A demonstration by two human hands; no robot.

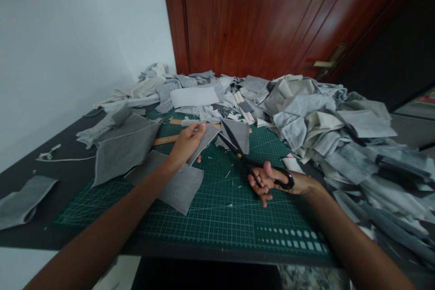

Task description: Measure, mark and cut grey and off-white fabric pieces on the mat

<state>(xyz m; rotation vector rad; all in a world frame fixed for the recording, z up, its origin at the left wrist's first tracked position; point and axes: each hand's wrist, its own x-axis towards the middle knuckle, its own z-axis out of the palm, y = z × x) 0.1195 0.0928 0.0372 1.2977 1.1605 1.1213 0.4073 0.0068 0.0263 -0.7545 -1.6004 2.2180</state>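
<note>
The right hand [267,180] grips black scissors [239,156], blades parted, over the green cutting mat [217,219]. The left hand [187,142] pinches a gray fabric piece [208,138], its corner right by the blade tips.

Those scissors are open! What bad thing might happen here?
The scissors point toward the left hand, so a finger might get nicked. The grey cloth in that hand might slip if the blades close. Another grey piece shows behind the blades and might get snipped accidentally.
</note>
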